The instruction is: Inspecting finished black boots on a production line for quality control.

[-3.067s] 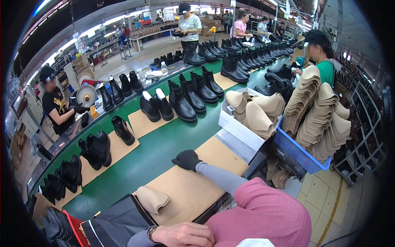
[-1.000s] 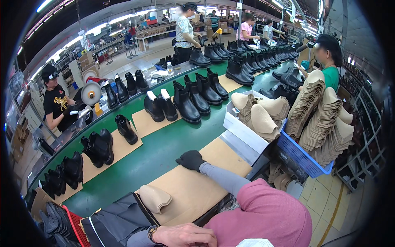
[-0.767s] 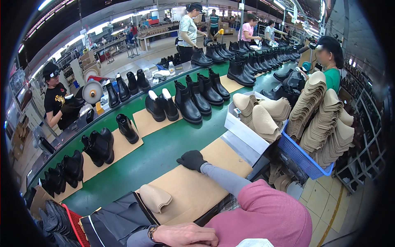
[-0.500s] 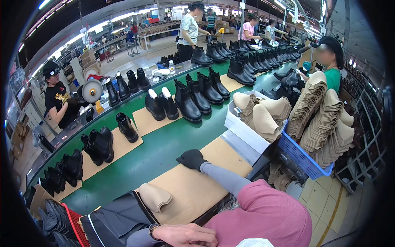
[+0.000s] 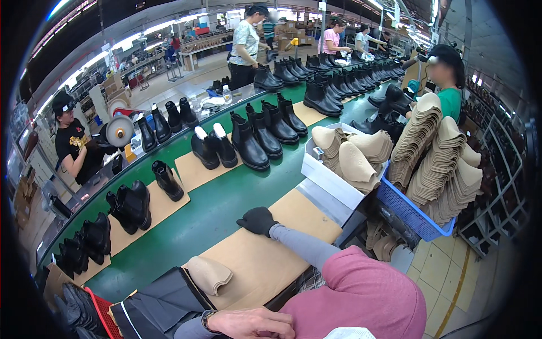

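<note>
1. The right hand (image 5: 257,220), in a black glove, rested on the far edge of a cardboard sheet (image 5: 282,254). Its fingers were curled down onto the board; whether they pinched the edge cannot be told.
2. The sheet lay near, on the green conveyor belt (image 5: 214,206), probably as a carrier for pieces riding the line.
3. A tan moulded stiffener (image 5: 209,274) sat on the sheet's near left end, apart from both hands.
4. The left hand (image 5: 251,323), bare with a wristwatch, lay slack at the near edge, fingers loose and holding nothing visible, beside black sheet material (image 5: 161,305).
5. To the right, a white box (image 5: 330,183) and a blue basket (image 5: 412,213) held more tan pieces, seemingly within reach as stock.
6. Farther off, black boots (image 5: 248,144) stood in pairs on other cardboard sheets.
</note>
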Available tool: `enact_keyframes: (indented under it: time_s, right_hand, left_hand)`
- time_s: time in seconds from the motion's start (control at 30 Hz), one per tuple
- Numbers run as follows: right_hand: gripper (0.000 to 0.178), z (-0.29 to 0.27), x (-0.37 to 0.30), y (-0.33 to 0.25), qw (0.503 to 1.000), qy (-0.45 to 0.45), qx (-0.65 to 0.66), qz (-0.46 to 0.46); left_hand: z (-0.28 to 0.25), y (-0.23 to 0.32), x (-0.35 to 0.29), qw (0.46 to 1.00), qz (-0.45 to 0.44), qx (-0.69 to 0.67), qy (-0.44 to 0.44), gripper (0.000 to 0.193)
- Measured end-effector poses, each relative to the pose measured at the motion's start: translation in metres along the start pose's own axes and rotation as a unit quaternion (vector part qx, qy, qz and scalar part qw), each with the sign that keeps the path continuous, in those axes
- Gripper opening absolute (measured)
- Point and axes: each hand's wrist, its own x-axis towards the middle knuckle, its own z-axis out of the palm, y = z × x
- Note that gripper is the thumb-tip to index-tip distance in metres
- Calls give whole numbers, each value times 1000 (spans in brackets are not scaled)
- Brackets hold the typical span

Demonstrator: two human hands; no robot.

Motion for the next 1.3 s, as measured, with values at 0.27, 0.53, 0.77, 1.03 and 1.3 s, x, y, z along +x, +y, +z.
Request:
enact_keyframes:
  time_s: [0.27,0.53,0.77,1.03,1.3]
  right_hand:
    - [50,9,2,4,999,41,24,-4]
    - [50,4,1,2,1000,17,11,-3]
    - [50,4,1,4,1000,20,10,-7]
    - [50,6,2,4,999,35,18,-3]
    - [51,2,-1,3,999,27,23,-3]
  left_hand:
    - [0,0,7,995,82,53,31,20]
    - [5,2,9,962,173,189,92,29]
    - [10,-5,7,983,100,123,97,27]
    - [1,2,8,980,125,137,68,20]
    - [0,6,4,972,133,175,85,16]
